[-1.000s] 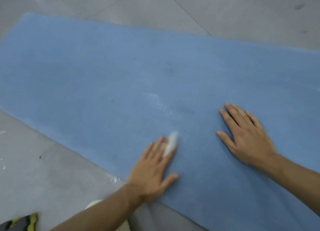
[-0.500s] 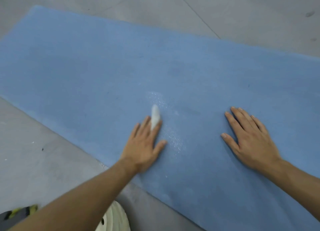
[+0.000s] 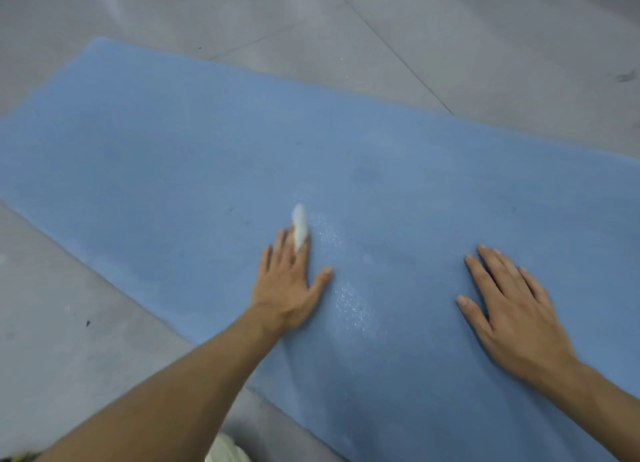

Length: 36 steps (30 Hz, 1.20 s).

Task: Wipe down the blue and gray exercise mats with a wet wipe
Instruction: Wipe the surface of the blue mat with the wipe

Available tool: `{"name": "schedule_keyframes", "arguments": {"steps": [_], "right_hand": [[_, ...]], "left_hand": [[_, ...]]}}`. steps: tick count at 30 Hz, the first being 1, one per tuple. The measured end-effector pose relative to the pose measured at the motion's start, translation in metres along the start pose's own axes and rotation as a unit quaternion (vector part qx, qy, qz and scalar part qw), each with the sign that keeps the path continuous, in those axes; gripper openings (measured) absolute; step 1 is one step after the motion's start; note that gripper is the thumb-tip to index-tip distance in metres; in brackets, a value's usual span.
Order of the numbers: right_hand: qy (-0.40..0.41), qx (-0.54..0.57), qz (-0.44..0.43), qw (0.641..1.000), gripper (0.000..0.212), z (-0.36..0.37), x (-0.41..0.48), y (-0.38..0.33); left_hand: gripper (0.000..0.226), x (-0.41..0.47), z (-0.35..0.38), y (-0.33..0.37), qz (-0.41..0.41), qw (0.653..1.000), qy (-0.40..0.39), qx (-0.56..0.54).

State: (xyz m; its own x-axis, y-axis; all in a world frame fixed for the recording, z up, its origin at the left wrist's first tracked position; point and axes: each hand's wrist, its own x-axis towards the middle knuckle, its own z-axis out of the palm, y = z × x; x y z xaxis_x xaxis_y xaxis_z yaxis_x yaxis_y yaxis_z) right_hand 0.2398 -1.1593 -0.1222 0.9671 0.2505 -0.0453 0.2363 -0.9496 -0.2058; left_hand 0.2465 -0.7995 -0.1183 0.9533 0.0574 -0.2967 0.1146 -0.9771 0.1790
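My left hand lies flat on the blue mat, fingers straight and close together. They press the bunched wet wipe down so it rubs the foam, and its white end pokes past my fingertips. My right hand is spread flat and holds nothing, I judge to stop the mat sliding. Damp streaks glisten between them. Bare floor lies around; no gray mat shows.

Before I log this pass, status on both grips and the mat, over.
Left grip flat, fingers pressing small white wet wipe onto blue foam exercise mat. Right grip flat on mat, empty. Wet streak beside left grip; nothing blocking.
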Motion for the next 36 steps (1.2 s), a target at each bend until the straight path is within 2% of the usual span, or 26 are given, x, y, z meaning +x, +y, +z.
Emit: {"name": "schedule_keyframes", "arguments": {"steps": [5, 9, 11, 17, 21, 24, 28, 31, 34, 36], "right_hand": [[0.002, 0.040, 0.050, 0.998, 0.074, -0.005, 0.034, -0.018], [0.006, 0.045, 0.064, 0.997, 0.064, -0.009, 0.076, -0.038], [-0.006, 0.029, 0.063, 0.998, 0.063, -0.010, 0.096, -0.046], [-0.032, -0.002, 0.065, 0.997, 0.066, -0.007, 0.148, -0.058], [-0.042, -0.007, 0.074, 0.996, 0.068, -0.001, 0.179, -0.066], [-0.004, 0.004, 0.100, 0.995, 0.067, 0.009, 0.193, -0.077], [0.088, -0.003, 0.118, 0.989, 0.063, 0.023, 0.197, -0.084], [0.117, -0.002, 0.124, 0.985, 0.061, 0.026, 0.198, -0.081], [0.141, -0.006, 0.131, 0.981, 0.058, 0.028, 0.201, -0.081], [0.150, -0.016, 0.131, 0.980, 0.056, 0.030, 0.201, -0.082]], "left_hand": [[0.087, 0.002, 0.017, 0.074, 0.163, 0.986, -0.010, 0.016], [0.082, 0.008, 0.022, 0.076, 0.171, 0.985, 0.000, 0.007], [0.082, 0.020, 0.014, 0.055, 0.140, 0.990, 0.009, 0.004], [0.090, 0.068, -0.023, -0.045, -0.021, 0.999, 0.040, -0.030], [0.079, 0.092, -0.041, -0.098, -0.119, 0.990, 0.071, -0.033], [0.080, 0.110, -0.050, -0.108, -0.131, 0.988, 0.071, -0.039], [0.084, 0.131, -0.048, -0.064, -0.048, 0.994, 0.069, -0.065], [0.084, 0.143, -0.042, -0.008, 0.096, 0.995, 0.031, -0.013], [0.079, 0.148, -0.030, 0.043, 0.266, 0.963, 0.008, 0.051], [0.075, 0.156, -0.029, 0.056, 0.334, 0.939, -0.003, 0.078]]}}
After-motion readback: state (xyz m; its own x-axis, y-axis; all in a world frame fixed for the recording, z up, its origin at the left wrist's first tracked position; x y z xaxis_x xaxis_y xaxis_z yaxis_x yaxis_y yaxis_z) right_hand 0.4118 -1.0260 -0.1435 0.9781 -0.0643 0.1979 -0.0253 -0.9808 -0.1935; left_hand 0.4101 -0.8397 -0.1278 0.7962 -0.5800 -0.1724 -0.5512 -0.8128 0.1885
